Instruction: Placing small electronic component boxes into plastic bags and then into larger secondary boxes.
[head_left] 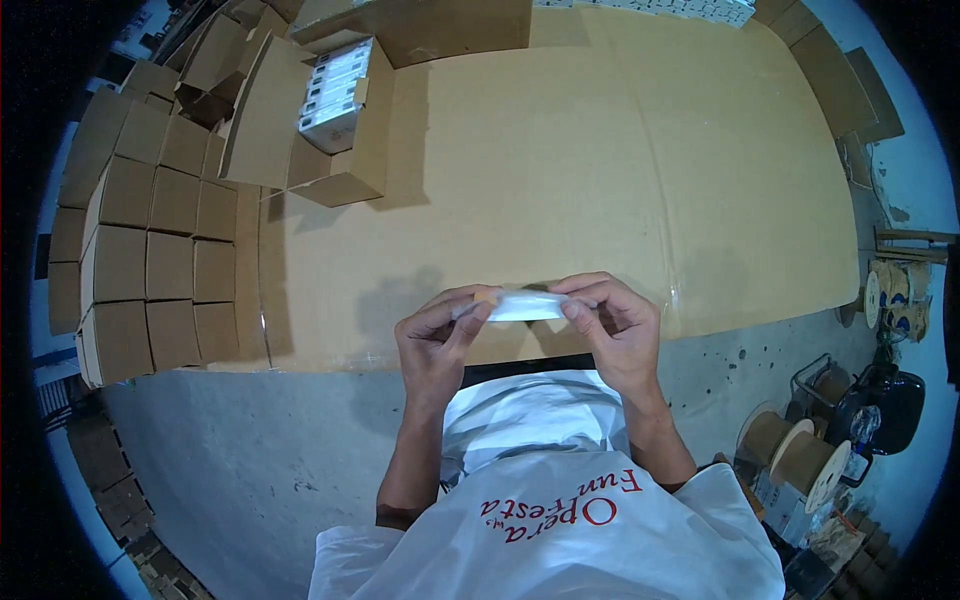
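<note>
— What have I got in the hands?

— A small white packet (522, 306), held level over the near edge of the cardboard-covered counter (600, 180). My left hand (437, 335) pinches its left end, my right hand (612, 325) its right end, fingers (577, 312) clamped on it.

— Anything else close by?

— An open carton (345, 175) of white boxes (335, 95) sits far left; folded cartons (150, 260) stacked beside it.

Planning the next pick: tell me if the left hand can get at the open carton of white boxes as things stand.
Probably not right away. The left hand and right hand both pinch a small white packet. The open carton stands far off at the upper left across bare cardboard sheeting; nothing blocks the path.
</note>
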